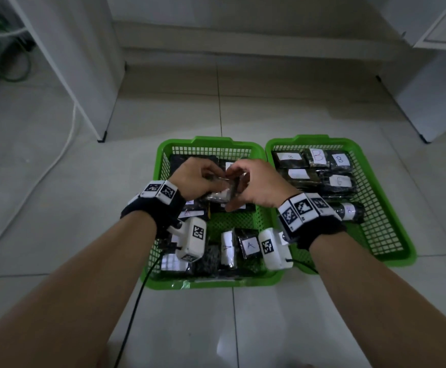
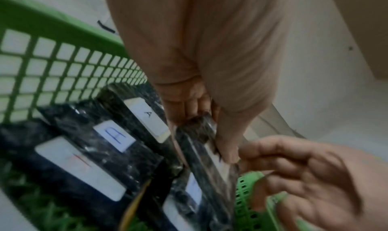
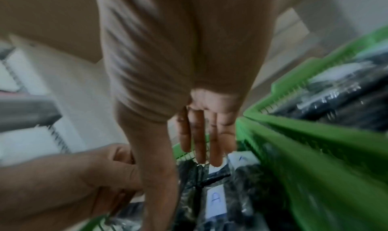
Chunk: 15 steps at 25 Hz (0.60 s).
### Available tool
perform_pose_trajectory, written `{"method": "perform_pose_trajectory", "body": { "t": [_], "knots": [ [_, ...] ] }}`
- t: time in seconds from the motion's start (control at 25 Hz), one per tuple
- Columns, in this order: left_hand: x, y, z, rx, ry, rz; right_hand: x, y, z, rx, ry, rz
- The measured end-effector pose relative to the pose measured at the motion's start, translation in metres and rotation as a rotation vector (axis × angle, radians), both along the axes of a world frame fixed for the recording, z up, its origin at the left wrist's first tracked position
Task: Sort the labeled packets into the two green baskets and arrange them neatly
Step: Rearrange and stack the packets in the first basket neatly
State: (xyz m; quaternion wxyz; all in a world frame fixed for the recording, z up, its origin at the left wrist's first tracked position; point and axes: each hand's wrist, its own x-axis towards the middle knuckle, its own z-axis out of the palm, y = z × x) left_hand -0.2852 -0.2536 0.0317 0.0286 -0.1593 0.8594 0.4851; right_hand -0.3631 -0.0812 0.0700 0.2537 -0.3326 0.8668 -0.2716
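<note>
Two green baskets sit side by side on the tiled floor. The left basket point(image 1: 211, 141) holds several dark packets labeled A point(image 1: 249, 245); the right basket point(image 1: 309, 138) holds rows of packets labeled B point(image 1: 339, 159). Both hands hover over the left basket's middle with one dark packet point(image 1: 221, 193) between them. My left hand point(image 1: 203, 179) pinches its end between thumb and fingers point(image 2: 210, 135). My right hand point(image 1: 253, 184) grips the other end, thumb underneath. The held packet's label is hidden. In the right wrist view my right hand point(image 3: 201, 135) meets the left hand point(image 3: 73, 176) above A packets point(image 3: 216, 201).
A white cabinet panel point(image 1: 102, 102) stands at the back left, with a white cable point(image 1: 65, 144) running over the floor beside it. White furniture point(image 1: 428, 102) stands at the back right. A black cable point(image 1: 137, 301) hangs from the left wrist camera over the basket's front edge.
</note>
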Motion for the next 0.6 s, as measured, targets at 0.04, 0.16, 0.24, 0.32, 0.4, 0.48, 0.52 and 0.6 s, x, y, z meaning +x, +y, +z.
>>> {"method": "perform_pose_trajectory", "body": {
  "t": [0.04,0.16,0.24,0.32,0.4,0.48,0.52,0.6],
  "knots": [
    [0.002,-0.003,-0.004,-0.076,-0.004,0.004,0.004,0.002,0.004,0.133,0.073,0.04],
    [0.008,-0.017,-0.016,-0.211,-0.004,0.077,0.024,0.016,0.012,0.58,0.327,0.285],
    [0.009,-0.025,-0.019,-0.242,-0.005,0.152,0.042,0.02,0.007,0.692,0.372,0.396],
    [0.006,-0.029,-0.019,-0.245,-0.014,0.202,0.05,0.016,-0.002,0.785,0.389,0.489],
    [0.003,-0.031,-0.017,-0.236,0.002,0.227,0.047,0.013,-0.009,0.809,0.351,0.525],
    [0.002,-0.03,-0.014,-0.237,0.016,0.236,0.044,0.012,-0.013,0.803,0.33,0.566],
    [0.004,-0.03,-0.014,-0.22,0.014,0.238,0.045,0.011,-0.014,0.802,0.336,0.589],
    [0.006,-0.031,-0.014,-0.168,-0.01,0.226,0.046,0.009,-0.018,0.781,0.323,0.607]
  ]
}}
